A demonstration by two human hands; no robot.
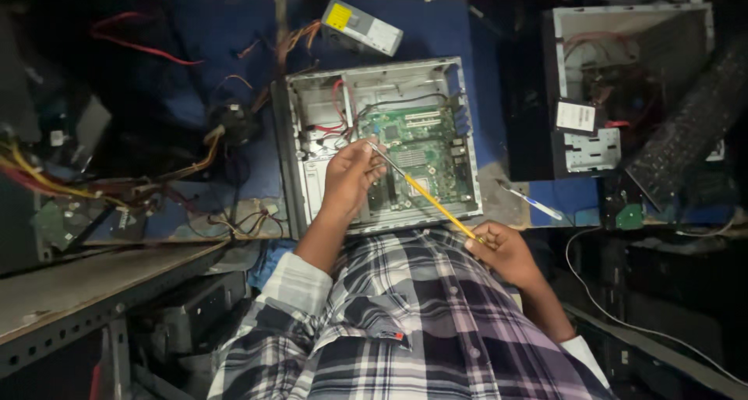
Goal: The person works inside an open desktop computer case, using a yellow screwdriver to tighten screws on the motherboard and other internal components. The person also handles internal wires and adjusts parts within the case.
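The open computer case lies at the near edge of the blue table; the left hand pinches the tip of a long screwdriver over the green motherboard, while the right hand is clenched on its yellow handle; best to keep the shaft upright on the screw, the left fingers only guiding it.

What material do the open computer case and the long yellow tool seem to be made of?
Open computer case: probably sheet metal, dull grey, with thin folded edges. Yellow tool: shaft looks like yellow plastic or paint, with a thin grey, likely metal, tip near the left hand.
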